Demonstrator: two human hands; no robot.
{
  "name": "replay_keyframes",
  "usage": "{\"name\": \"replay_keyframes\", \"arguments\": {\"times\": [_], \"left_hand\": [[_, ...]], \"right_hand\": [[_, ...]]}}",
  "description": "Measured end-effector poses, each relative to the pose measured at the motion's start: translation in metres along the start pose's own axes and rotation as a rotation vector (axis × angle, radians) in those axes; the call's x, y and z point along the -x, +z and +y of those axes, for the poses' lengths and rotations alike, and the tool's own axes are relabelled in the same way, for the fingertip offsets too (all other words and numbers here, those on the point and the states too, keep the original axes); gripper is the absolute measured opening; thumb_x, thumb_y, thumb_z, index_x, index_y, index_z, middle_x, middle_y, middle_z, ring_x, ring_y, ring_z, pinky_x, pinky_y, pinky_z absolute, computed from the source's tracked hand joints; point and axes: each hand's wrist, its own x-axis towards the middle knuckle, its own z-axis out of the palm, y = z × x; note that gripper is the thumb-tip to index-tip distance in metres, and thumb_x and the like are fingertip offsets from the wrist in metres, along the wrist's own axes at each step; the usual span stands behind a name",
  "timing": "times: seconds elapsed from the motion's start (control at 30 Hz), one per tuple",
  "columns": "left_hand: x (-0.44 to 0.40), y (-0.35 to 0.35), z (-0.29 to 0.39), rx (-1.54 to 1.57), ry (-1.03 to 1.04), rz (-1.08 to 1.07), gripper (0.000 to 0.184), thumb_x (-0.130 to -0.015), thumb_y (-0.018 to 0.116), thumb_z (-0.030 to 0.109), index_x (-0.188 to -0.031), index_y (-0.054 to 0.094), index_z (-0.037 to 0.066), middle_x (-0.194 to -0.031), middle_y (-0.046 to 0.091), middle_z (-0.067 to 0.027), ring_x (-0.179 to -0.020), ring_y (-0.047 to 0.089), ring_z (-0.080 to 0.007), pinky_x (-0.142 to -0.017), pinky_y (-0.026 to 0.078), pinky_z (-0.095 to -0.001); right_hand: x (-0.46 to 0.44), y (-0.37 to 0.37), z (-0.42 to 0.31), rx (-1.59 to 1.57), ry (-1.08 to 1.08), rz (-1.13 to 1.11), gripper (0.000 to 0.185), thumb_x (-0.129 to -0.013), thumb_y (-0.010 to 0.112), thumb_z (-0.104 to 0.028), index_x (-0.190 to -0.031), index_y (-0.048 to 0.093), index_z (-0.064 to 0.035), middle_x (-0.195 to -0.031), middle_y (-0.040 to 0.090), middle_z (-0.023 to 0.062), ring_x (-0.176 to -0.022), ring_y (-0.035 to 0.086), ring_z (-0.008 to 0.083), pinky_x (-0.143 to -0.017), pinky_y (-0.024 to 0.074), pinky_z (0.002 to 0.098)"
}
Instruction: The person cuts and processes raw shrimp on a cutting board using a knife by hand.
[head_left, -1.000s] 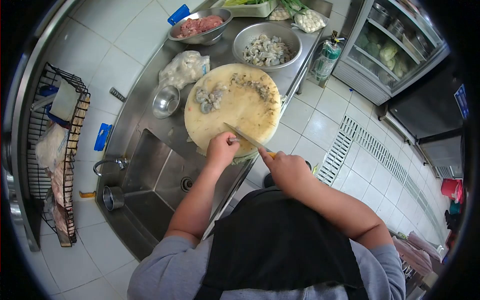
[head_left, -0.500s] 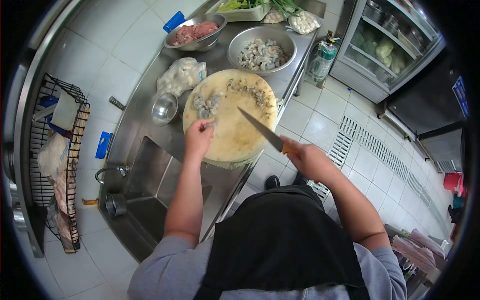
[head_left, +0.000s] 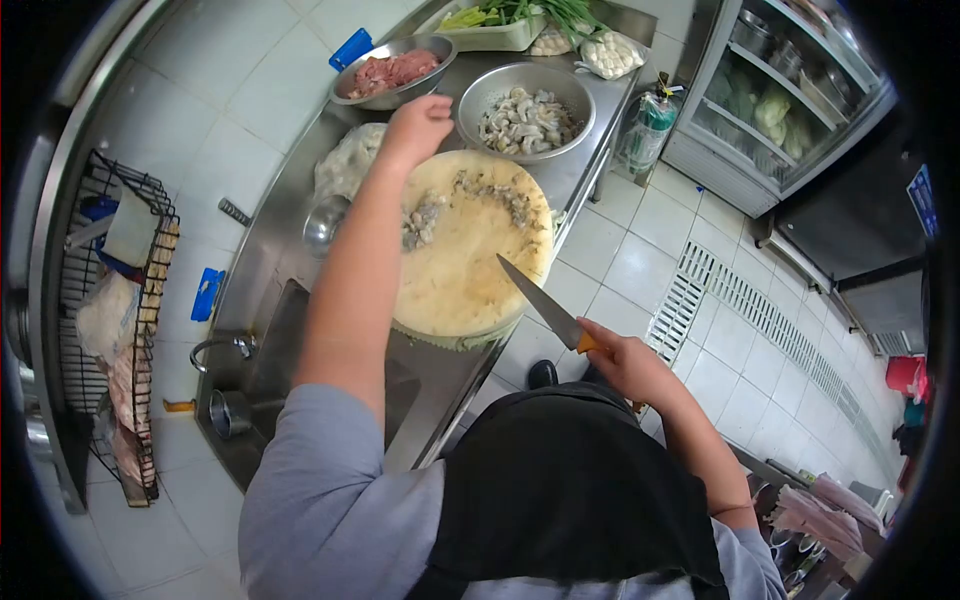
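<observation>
My left hand (head_left: 421, 126) is raised beyond the round cutting board (head_left: 465, 285), just left of a steel bowl (head_left: 583, 97) of peeled shrimp (head_left: 530, 120). Its fingers are curled together, and whatever they may hold is hidden. In my right hand (head_left: 625, 365) is the orange handle of a kitchen knife (head_left: 543, 306). The blade points up and left over the board's right edge. A small pile of shrimp (head_left: 422, 222) lies on the board's left side, partly behind my left forearm. Dark shrimp scraps (head_left: 512, 200) curve along the far right of the board.
A bowl of raw meat (head_left: 397, 72) and a tray of green vegetables (head_left: 500, 36) stand at the back. A plastic bag (head_left: 345, 165) and a small metal bowl (head_left: 325, 222) sit left of the board. Nearer is the sink (head_left: 275, 400). A fridge (head_left: 760, 110) stands right.
My left hand, which was pinching a shrimp at the board's left edge, has moved far forward beside the shrimp bowl. My right hand has drawn the knife slightly back toward my body.
</observation>
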Motion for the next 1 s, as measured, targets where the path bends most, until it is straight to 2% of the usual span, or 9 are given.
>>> {"name": "replay_keyframes", "arguments": {"times": [0.17, 0.23, 0.33, 0.43, 0.57, 0.63, 0.77, 0.83, 1.0], "left_hand": [[0.019, -0.029, -0.043, -0.688, -0.265, -0.467, 0.021, -0.082, 0.074, 0.023, -0.088, 0.076, 0.003, -0.084, 0.075, -0.0154, -0.078, 0.071, -0.0241, -0.076, 0.055, -0.0385], [0.043, -0.025, -0.063, -0.858, -0.135, -0.56, 0.018, -0.082, 0.072, 0.02, -0.088, 0.076, 0.004, -0.084, 0.075, -0.0161, -0.077, 0.072, -0.0294, -0.076, 0.056, -0.0402], [0.066, -0.028, -0.099, -0.605, -0.394, -0.2, 0.028, -0.086, 0.066, 0.029, -0.091, 0.079, 0.005, -0.101, 0.075, -0.0221, -0.095, 0.072, -0.0407, -0.087, 0.056, -0.0476], [0.072, -0.035, -0.146, -0.494, -0.372, 0.132, 0.029, -0.085, 0.069, 0.029, -0.097, 0.078, 0.004, -0.104, 0.074, -0.0221, -0.098, 0.072, -0.0389, -0.088, 0.056, -0.0472], [0.075, -0.033, -0.124, -0.417, -0.478, -0.086, 0.029, -0.084, 0.071, 0.026, -0.102, 0.078, 0.004, -0.107, 0.075, -0.0205, -0.099, 0.072, -0.0376, -0.088, 0.056, -0.0457], [0.081, -0.027, -0.127, -0.555, -0.471, -0.174, 0.02, -0.081, 0.077, 0.022, -0.08, 0.076, 0.002, -0.08, 0.074, -0.0168, -0.073, 0.072, -0.0279, -0.073, 0.056, -0.0394], [0.081, -0.027, -0.12, -0.618, -0.501, -0.277, 0.033, -0.079, 0.079, 0.03, -0.1, 0.077, 0.005, -0.101, 0.077, -0.0167, -0.089, 0.074, -0.0361, -0.083, 0.058, -0.0439], [0.087, -0.036, -0.111, -0.136, -0.553, -0.124, 0.036, -0.077, 0.082, 0.032, -0.098, 0.077, 0.004, -0.1, 0.077, -0.0184, -0.09, 0.074, -0.0361, -0.085, 0.058, -0.0446], [0.116, -0.041, -0.096, -0.456, -0.555, -0.141, 0.027, -0.079, 0.081, 0.026, -0.093, 0.075, 0.004, -0.093, 0.076, -0.0155, -0.089, 0.074, -0.0288, -0.081, 0.057, -0.0403]], "right_hand": [[0.002, 0.0, 0.011, 0.039, 0.0, -0.014, 0.058, -0.104, 0.056, -0.021, -0.159, 0.04, -0.0216, -0.1, 0.072, 0.0267, -0.093, 0.07, 0.0439, -0.088, 0.0545, 0.0458], [0.002, 0.002, 0.014, 0.036, -0.034, -0.008, 0.059, -0.103, 0.057, -0.021, -0.159, 0.039, -0.0227, -0.096, 0.072, 0.0274, -0.091, 0.069, 0.0453, -0.086, 0.0545, 0.0471], [-0.003, 0.005, 0.024, 0.036, -0.078, 0.002, 0.061, -0.103, 0.057, -0.021, -0.16, 0.037, -0.0238, -0.095, 0.071, 0.0275, -0.09, 0.069, 0.0454, -0.084, 0.0539, 0.0486], [-0.004, 0.006, 0.027, 0.014, -0.101, 0.005, 0.061, -0.103, 0.057, -0.02, -0.16, 0.037, -0.0241, -0.093, 0.071, 0.0277, -0.087, 0.068, 0.0455, -0.081, 0.0533, 0.0491], [-0.006, 0.004, 0.023, 0.06, -0.044, -0.025, 0.06, -0.104, 0.056, -0.02, -0.161, 0.036, -0.0242, -0.09, 0.07, 0.0272, -0.084, 0.068, 0.045, -0.08, 0.0531, 0.0486], [-0.007, 0.009, 0.033, 0.025, -0.107, 0.003, 0.061, -0.105, 0.055, -0.02, -0.162, 0.034, -0.0261, -0.088, 0.07, 0.0266, -0.082, 0.069, 0.0441, -0.079, 0.0532, 0.0479], [-0.007, 0.014, 0.039, 0.03, -0.105, 0.007, 0.062, -0.105, 0.055, -0.02, -0.162, 0.032, -0.0279, -0.086, 0.07, 0.0262, -0.081, 0.069, 0.0431, -0.078, 0.0533, 0.0477], [-0.006, 0.013, 0.035, 0.076, -0.065, -0.007, 0.063, -0.105, 0.055, -0.02, -0.163, 0.031, -0.0286, -0.086, 0.07, 0.0261, -0.08, 0.069, 0.0432, -0.078, 0.0533, 0.0478], [-0.004, 0.018, 0.038, 0.06, -0.109, 0.045, 0.063, -0.105, 0.055, -0.021, -0.162, 0.032, -0.0282, -0.087, 0.07, 0.0259, -0.08, 0.068, 0.0438, -0.078, 0.0533, 0.0482]]}}
